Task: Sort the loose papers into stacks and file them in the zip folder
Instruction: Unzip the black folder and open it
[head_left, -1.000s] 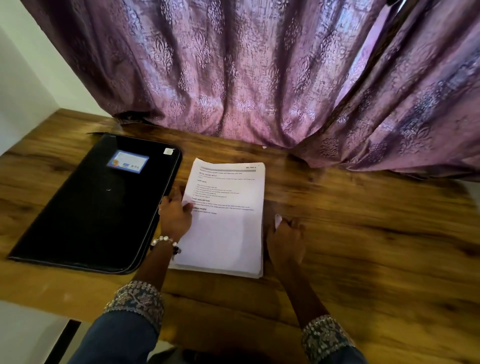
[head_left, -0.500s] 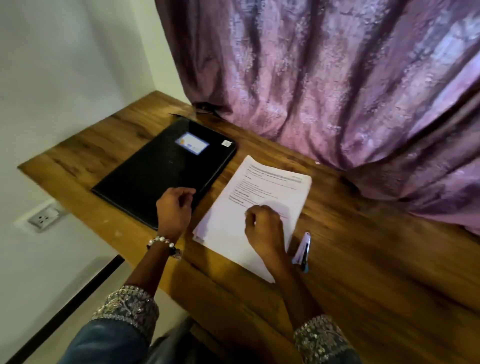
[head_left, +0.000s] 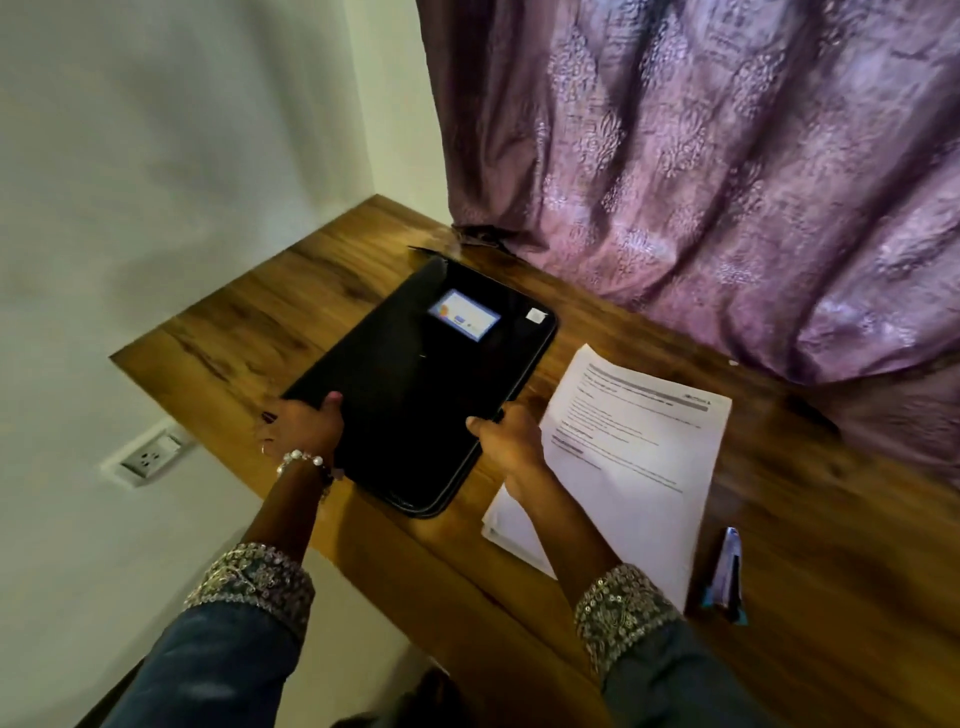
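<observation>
Zip folder (head_left: 415, 384) gripped by both hands (head_left: 306, 426) (head_left: 506, 441).

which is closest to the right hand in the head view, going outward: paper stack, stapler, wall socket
From the right hand:
1. paper stack, just to its right, under the wrist.
2. stapler, beyond the stack's near right corner.
3. wall socket, far left, on the wall.

**A wooden worktop in a curtained corner**

A brown wood-grain worktop (head_left: 291, 291) ran into the far left corner of the room. A plain pale wall (head_left: 182, 156) stood on the left, with a white socket plate (head_left: 149, 457) set below the worktop's edge. A mauve patterned curtain (head_left: 727, 171) hung along the far side, its hem resting on the wood.
</observation>
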